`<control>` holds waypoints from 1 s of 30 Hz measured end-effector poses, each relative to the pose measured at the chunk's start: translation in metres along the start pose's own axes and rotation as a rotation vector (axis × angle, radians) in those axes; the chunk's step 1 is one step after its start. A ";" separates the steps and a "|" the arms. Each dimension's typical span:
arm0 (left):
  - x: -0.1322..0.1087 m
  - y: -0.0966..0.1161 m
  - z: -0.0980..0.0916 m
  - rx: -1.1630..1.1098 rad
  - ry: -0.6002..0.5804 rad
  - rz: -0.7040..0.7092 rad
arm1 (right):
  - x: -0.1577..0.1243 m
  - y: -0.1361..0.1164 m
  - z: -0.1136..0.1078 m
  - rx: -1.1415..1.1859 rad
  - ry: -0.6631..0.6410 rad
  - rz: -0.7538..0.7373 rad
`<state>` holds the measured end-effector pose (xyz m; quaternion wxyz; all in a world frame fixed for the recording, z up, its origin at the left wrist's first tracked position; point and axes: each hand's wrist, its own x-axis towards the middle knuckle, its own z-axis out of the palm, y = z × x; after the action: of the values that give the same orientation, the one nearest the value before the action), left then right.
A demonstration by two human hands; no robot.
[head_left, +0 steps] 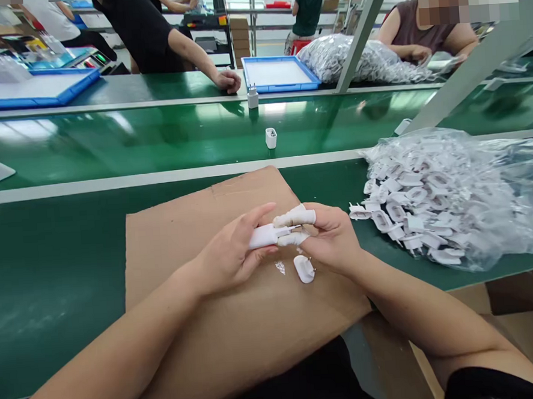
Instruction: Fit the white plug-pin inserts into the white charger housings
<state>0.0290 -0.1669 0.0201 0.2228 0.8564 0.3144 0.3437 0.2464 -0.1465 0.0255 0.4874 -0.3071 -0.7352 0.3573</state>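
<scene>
Over a sheet of cardboard [174, 247], my left hand [227, 250] grips the body of a white charger [262, 236] between thumb and fingers. My right hand [334, 234], with white finger cots on two fingertips, is closed on the charger's pronged end; thin metal pins show between those fingertips. Just below lies a loose white plug cover [304, 269] with two metal pins. Beside it rests a small scrap of clear plastic [280, 268].
A clear bag [511, 208] spills many white plug covers [411, 202] at the right. Two white chargers stand on the green conveyor belt [154, 140]. Beyond it are a blue-rimmed tray [282, 89], a slanted metal post [466, 73] and co-workers, one with a hand [227, 81] by the belt.
</scene>
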 end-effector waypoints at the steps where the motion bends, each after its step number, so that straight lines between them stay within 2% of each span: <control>1: 0.000 0.002 -0.001 0.015 -0.002 0.018 | -0.001 -0.001 0.000 -0.001 0.003 -0.008; 4: 0.001 0.005 -0.003 0.037 -0.030 0.056 | -0.003 -0.004 0.000 0.009 -0.008 0.022; 8: 0.001 0.003 0.001 -0.027 -0.021 0.050 | -0.005 -0.003 0.007 0.096 0.014 0.173; 11: 0.002 -0.003 0.011 -0.152 0.038 -0.018 | -0.001 0.004 0.015 0.177 0.066 0.332; 13: 0.005 -0.009 0.021 -0.280 0.105 -0.114 | 0.005 0.009 0.012 0.176 0.060 0.396; 17: 0.011 -0.023 0.036 -0.477 0.296 -0.366 | 0.018 0.005 -0.023 -0.122 -0.086 0.291; 19: 0.013 -0.029 0.035 -0.506 0.430 -0.510 | 0.019 -0.006 -0.045 -0.276 -0.250 0.254; 22: 0.019 -0.041 0.025 -0.551 0.579 -0.742 | 0.013 -0.018 -0.060 -0.381 -0.728 0.193; 24: 0.028 -0.053 0.012 -0.592 0.589 -0.866 | 0.009 -0.019 -0.054 -0.506 -0.903 0.209; 27: 0.052 -0.085 -0.012 -0.490 0.571 -0.909 | 0.005 -0.010 -0.036 -0.661 -0.905 0.286; 30: 0.081 -0.131 -0.039 -0.083 0.623 -0.831 | 0.006 -0.002 -0.029 -0.649 -0.805 0.316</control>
<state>-0.0041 -0.0129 0.0043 0.2700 0.5068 0.6652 0.4772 0.2713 -0.1365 0.0376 -0.0123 -0.3873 -0.8814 0.2702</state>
